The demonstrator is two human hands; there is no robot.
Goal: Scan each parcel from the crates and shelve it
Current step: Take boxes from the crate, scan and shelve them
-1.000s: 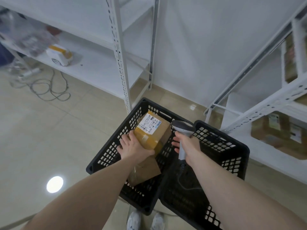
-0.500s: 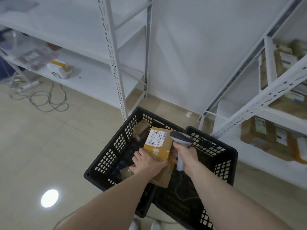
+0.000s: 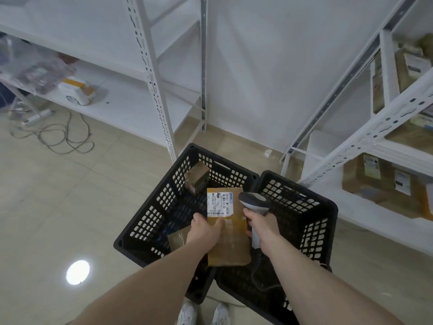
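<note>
Parcel, flat brown, label up, held above two black crates between hands. Left hand grips its left edge, thumb on top. Right hand just beside right edge, wrapped round scanner handle. Small box in left crate.

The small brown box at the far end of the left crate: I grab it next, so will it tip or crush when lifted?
The small brown box already leans against the crate wall, so it probably tips easily. Its taped cardboard looks stiff, likely holding shape. Weight cannot be told.
</note>
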